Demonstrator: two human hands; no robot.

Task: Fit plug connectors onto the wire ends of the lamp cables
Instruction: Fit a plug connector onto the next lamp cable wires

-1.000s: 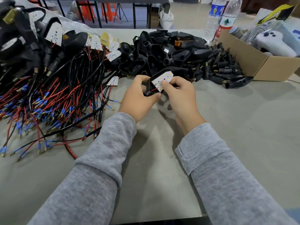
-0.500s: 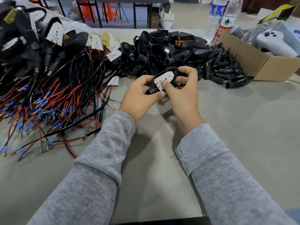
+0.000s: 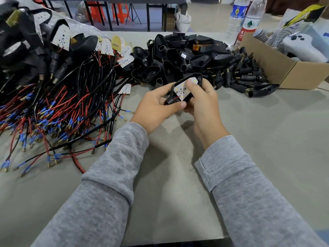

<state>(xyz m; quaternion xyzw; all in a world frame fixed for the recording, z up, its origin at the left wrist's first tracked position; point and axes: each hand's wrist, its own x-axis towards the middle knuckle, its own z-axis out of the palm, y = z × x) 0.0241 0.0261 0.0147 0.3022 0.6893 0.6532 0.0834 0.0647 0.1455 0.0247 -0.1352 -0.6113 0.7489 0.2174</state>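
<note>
Left hand (image 3: 156, 106) and right hand (image 3: 201, 102) — both pinching one black plastic lamp housing with white LED board (image 3: 186, 89); red-and-black cables (image 3: 71, 111) heaped along table's left edge — apparently many left.

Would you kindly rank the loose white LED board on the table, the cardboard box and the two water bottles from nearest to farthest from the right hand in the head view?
1. Loose LED board, to the left of the right hand.
2. Cardboard box, to the right.
3. Water bottles, at the far right.
</note>
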